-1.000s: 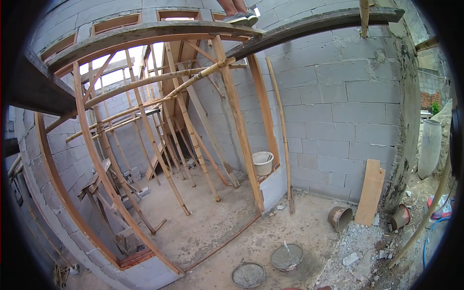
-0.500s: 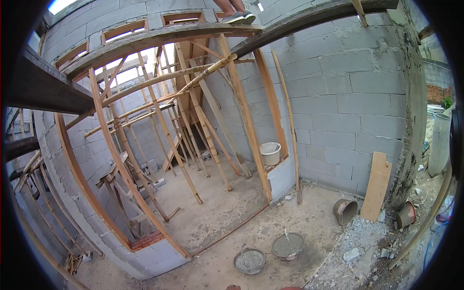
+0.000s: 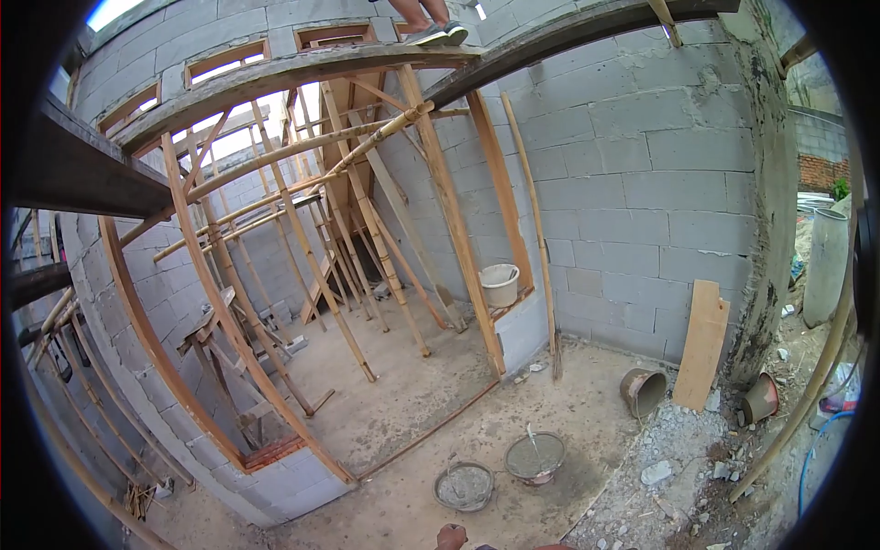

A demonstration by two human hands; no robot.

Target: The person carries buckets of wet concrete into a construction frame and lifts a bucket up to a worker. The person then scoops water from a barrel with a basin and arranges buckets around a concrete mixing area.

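My left hand (image 3: 451, 537) shows at the bottom edge with its fingers curled closed; whatever is in it, if anything, cannot be made out. Of my right hand or arm only a sliver of skin (image 3: 555, 547) enters at the lower edge, its fingers hidden. Closest to my left hand is a round tub of grey mortar (image 3: 464, 487) on the floor. Beside it stands a second mortar tub (image 3: 535, 457) with a thin pale rope or handle rising from it. Both tubs are apart from my hands.
Bamboo poles (image 3: 344, 302) and a wooden frame (image 3: 449, 220) stand ahead. A white bucket (image 3: 500, 285) sits on a low wall. Right lie a tipped bucket (image 3: 643, 392), a leaning board (image 3: 702, 344) and rubble (image 3: 669, 458). Overhead, a person's feet (image 3: 438, 35) stand on a beam.
The view has shifted slightly, so the scene sits a little further left and up. My left hand has risen further into view at the bottom edge.
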